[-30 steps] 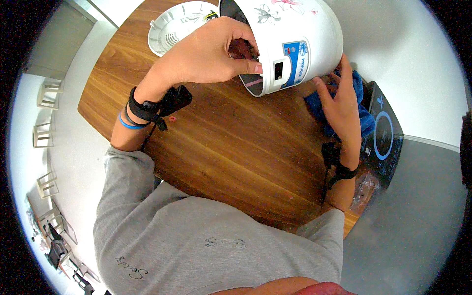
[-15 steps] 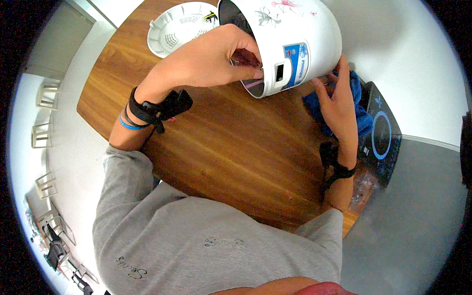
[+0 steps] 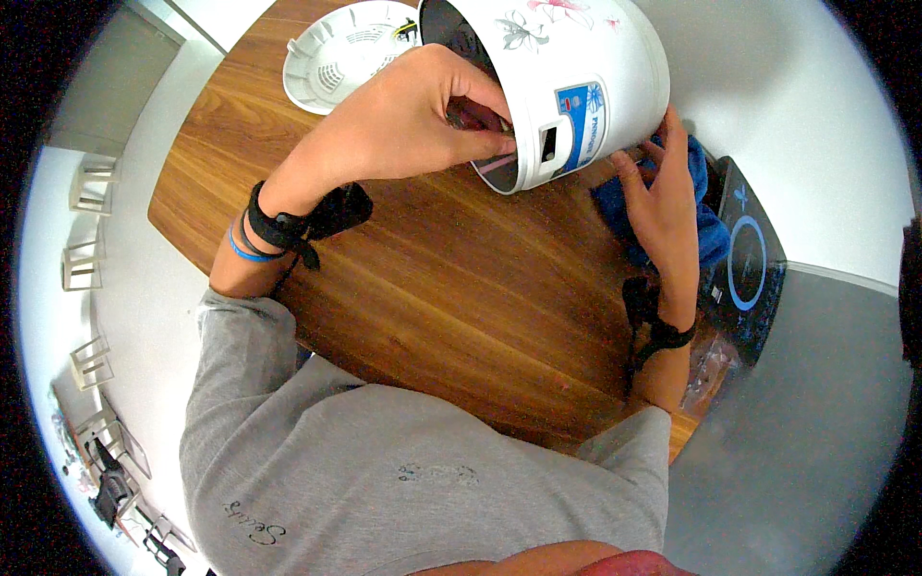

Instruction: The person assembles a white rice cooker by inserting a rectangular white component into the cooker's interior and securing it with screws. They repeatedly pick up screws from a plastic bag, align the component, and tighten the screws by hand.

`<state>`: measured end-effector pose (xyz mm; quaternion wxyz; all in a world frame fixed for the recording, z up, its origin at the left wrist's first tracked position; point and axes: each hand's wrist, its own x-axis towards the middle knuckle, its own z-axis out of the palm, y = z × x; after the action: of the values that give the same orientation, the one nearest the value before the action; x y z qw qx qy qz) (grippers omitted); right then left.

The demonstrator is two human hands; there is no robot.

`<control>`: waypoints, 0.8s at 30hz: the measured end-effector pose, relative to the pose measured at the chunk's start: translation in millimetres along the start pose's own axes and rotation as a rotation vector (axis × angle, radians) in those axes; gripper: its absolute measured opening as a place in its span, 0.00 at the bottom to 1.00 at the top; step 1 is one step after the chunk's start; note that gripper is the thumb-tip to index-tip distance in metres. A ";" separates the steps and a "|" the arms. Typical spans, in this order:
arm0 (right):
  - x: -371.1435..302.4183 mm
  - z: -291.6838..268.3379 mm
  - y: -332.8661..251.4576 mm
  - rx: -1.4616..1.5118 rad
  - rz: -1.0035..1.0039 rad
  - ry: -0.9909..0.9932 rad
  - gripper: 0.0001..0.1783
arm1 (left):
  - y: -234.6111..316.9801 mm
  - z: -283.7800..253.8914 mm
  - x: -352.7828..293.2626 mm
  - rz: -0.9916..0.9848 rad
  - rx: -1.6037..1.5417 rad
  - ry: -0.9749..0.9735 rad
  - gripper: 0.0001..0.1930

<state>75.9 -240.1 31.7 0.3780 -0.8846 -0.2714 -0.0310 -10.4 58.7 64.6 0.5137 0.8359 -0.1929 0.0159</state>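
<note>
Sideways, white flowered housing (image 3: pixel 581 72), left fingers (image 3: pixel 493 146) narrow at rim (image 3: pixel 521 173), grip unclear, right fingers (image 3: pixel 676 136) holding it

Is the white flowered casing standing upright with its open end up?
No, the casing is tipped sideways, its open end facing the left hand.

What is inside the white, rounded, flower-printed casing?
A thin pink strip shows against the dark interior. The rest is hidden by the casing and the left hand at its opening.

Glossy white rounded plastic housing (image 3: pixel 567 62), brown wood-grained desk (image 3: pixel 413 278)
The crumpled blue cloth (image 3: pixel 713 235) looks matt (the desk, faintly shiny).
</note>
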 end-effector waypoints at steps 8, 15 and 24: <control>-0.6 5.6 1.1 -0.027 -0.041 0.034 0.45 | 2.3 0.5 0.5 -0.038 -0.093 0.035 0.15; -1.9 1.8 -4.4 0.002 -0.027 0.023 0.46 | 14.5 -0.3 -8.0 0.005 -0.257 -0.029 0.20; -5.3 -2.2 -14.9 -0.250 -0.235 0.118 0.52 | 4.8 8.1 1.9 0.008 -0.161 0.077 0.16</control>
<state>64.2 -235.6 41.6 0.2742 -0.8835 -0.3444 -0.1601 -11.6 49.2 65.3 0.5861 0.7900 -0.1768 0.0344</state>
